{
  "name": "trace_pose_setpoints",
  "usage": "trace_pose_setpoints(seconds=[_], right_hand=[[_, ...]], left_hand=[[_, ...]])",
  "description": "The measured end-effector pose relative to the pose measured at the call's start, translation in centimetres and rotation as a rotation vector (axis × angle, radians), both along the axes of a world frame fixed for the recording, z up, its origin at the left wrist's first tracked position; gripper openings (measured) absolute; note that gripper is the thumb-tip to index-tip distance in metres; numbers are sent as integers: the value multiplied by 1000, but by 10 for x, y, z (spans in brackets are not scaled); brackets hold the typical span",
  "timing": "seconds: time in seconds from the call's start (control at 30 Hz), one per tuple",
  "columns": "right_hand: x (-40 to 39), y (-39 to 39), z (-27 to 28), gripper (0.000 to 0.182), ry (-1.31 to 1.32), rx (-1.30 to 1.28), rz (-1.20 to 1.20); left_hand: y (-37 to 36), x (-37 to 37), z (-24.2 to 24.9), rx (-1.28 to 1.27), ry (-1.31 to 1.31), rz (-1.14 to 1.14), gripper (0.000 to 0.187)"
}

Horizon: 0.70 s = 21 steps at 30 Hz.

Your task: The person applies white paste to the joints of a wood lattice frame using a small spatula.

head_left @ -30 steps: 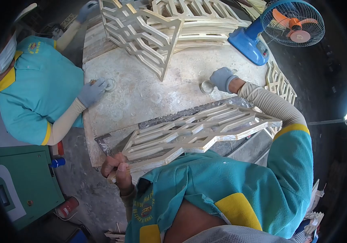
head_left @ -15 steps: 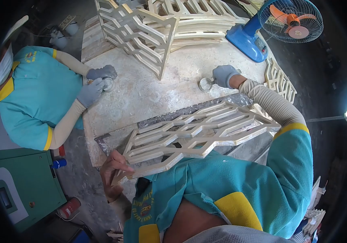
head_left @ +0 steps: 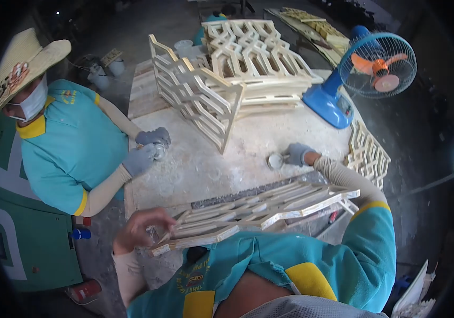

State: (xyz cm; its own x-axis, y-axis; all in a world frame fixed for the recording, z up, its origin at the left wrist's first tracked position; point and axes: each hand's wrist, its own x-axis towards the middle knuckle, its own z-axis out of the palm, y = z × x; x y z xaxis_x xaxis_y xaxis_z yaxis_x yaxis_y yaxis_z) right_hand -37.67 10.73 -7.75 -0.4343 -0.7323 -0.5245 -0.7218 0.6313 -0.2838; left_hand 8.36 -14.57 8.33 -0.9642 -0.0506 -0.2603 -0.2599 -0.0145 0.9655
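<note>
A pale wooden lattice panel lies in front of my chest, close over the table's near edge. My left hand, bare, is beside the panel's left end with fingers curved and apart. On the far side of the panel, my right hand wears a grey glove and rests low over the table. Its fingers close at the side of a small round cup. Whitish smears mark the table around it.
At left, a co-worker in grey gloves holds a small cup. Another lattice panel stands upright beside a stack of panels. A blue fan stands at right, near a leaning lattice panel.
The view has tilted up, showing more of the background. My left hand has come off the panel's corner and its fingers have loosened. The panel has tipped flatter. My right hand stays by the cup.
</note>
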Motion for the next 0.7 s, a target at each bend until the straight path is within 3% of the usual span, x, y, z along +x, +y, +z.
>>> trace_pose_setpoints(seconds=[0.03,0.13,0.3,0.43,0.6,0.7], right_hand=[[-2,1,-9,34,-114,-24,-84],[2,-2,-16,32,-240,-52,-240],[16,-15,-27,33,-325,-78,-198],[22,-29,-26,34,-378,-56,-225],[33,-32,-37,34,-545,-119,-326],[41,-41,-42,32,-648,-159,-269]], left_hand=[[-10,-19,-5,19,111,-94,49],[-14,-86,-20,-264,45,-273,51],[-5,-180,-115,-564,87,-646,72],[16,-226,-176,-622,67,-601,82],[35,-239,-223,-403,-64,-302,88],[40,-237,-228,-447,161,-256,80]])
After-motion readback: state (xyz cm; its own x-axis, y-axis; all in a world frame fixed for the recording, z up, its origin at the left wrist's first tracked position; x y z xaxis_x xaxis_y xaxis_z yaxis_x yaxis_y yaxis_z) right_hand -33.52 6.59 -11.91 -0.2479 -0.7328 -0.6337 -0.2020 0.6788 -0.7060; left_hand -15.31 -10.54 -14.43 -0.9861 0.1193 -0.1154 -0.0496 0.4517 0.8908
